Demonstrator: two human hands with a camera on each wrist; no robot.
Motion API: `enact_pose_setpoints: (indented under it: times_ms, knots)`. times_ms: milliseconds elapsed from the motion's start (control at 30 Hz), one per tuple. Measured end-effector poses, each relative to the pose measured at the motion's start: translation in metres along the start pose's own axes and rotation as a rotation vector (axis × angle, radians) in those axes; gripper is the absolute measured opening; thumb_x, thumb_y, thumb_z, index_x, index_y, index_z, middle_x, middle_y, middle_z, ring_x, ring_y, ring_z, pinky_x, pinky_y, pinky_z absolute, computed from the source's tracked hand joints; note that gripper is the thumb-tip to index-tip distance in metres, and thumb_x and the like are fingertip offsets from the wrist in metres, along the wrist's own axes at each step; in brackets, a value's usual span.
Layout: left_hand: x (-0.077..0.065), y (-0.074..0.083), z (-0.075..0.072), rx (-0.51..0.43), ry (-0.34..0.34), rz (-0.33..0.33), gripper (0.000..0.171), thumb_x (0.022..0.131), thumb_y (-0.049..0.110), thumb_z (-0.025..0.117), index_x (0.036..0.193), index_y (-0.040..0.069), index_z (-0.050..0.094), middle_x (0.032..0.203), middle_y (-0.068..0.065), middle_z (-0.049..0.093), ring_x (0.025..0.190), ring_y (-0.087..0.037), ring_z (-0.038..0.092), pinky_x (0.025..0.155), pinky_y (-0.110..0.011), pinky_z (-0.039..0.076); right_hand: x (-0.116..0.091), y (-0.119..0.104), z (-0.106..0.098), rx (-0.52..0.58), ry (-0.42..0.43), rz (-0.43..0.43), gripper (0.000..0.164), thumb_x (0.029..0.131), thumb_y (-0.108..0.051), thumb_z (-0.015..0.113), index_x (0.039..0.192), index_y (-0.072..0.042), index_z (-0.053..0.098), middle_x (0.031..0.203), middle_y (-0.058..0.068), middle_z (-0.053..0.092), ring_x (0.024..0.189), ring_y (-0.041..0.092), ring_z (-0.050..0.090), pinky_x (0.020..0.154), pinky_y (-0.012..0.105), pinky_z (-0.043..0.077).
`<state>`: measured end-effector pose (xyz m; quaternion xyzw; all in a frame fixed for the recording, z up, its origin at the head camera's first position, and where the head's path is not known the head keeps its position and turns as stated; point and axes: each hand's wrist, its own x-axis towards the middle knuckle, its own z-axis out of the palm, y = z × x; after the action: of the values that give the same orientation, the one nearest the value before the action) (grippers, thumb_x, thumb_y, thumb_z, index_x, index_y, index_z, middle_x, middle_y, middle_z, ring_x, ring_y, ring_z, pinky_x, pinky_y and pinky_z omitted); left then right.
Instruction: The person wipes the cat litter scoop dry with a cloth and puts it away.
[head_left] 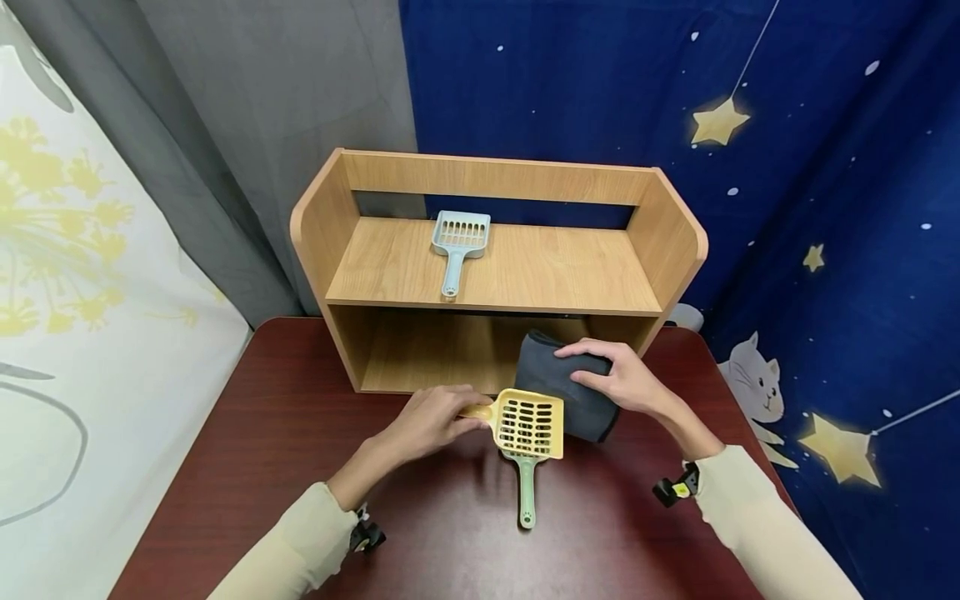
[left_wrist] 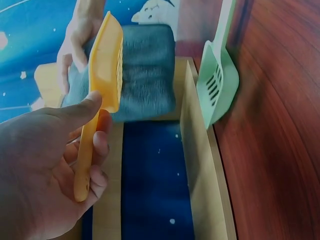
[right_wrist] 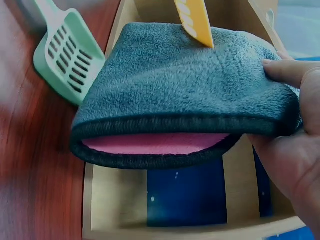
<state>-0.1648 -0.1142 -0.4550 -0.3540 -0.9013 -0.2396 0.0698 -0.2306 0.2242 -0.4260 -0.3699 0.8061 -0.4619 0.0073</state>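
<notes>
A yellow litter scoop (head_left: 528, 421) is in my left hand (head_left: 442, 421), with thumb and fingers pinching its handle. Its slotted head overlaps a folded dark grey cloth (head_left: 576, 402) in the head view. My right hand (head_left: 618, 382) grips that cloth at its right edge, thumb on one face. In the right wrist view, the fold of the cloth (right_wrist: 185, 85) shows a pink inside (right_wrist: 160, 144), and the yellow scoop's tip (right_wrist: 197, 27) lies against or just over its fleecy face. Below the yellow scoop, a green litter scoop (head_left: 527, 493) lies on the table, its head partly covered from above.
A two-level wooden shelf (head_left: 487, 306) stands at the back of the dark red table (head_left: 300, 467). On its upper board lies a light blue litter scoop (head_left: 454, 271). Grey and blue curtains (head_left: 525, 92) hang behind, and a white patterned cloth (head_left: 90, 400) hangs at the left.
</notes>
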Motion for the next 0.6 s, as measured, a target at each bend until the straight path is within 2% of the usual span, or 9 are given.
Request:
enact_pose_setpoints:
  times_ms: [167,367,467,600]
  knots:
    - [-0.001,-0.001,-0.001,0.003,0.012,0.019,0.03,0.095,0.028,0.08,0.122,0.017,0.079,0.103,0.007,0.075,0.085,-0.009,0.068,0.068,-0.033,0.055,0.0,0.001,0.0,0.008,-0.003,-0.001,0.037,0.095,0.002,0.076,0.129,-0.01,0.074,0.124,0.008,0.074,0.112,0.014,0.065,0.094,0.02,0.049]
    - [0.007,0.009,0.002,0.012,-0.007,0.019,0.03,0.096,0.033,0.079,0.122,0.019,0.079,0.102,0.008,0.074,0.082,-0.007,0.066,0.065,-0.031,0.053,0.018,-0.006,0.018,0.046,-0.016,-0.04,0.035,0.093,0.006,0.076,0.126,-0.004,0.075,0.121,0.013,0.074,0.104,0.017,0.065,0.083,0.022,0.053]
    - [0.011,0.014,0.004,-0.001,-0.012,0.017,0.031,0.096,0.033,0.079,0.123,0.019,0.079,0.102,0.008,0.074,0.079,-0.007,0.064,0.063,-0.027,0.05,0.028,-0.012,0.026,0.063,-0.01,-0.059,0.036,0.092,0.006,0.076,0.126,-0.005,0.075,0.119,0.012,0.074,0.1,0.019,0.065,0.079,0.024,0.053]
    - [0.014,0.018,0.005,-0.019,-0.015,0.009,0.031,0.096,0.032,0.079,0.124,0.018,0.079,0.102,0.007,0.073,0.077,-0.01,0.064,0.061,-0.024,0.046,0.035,-0.014,0.031,0.055,-0.011,-0.082,0.036,0.094,0.003,0.076,0.127,-0.01,0.076,0.118,0.007,0.075,0.101,0.019,0.065,0.082,0.025,0.052]
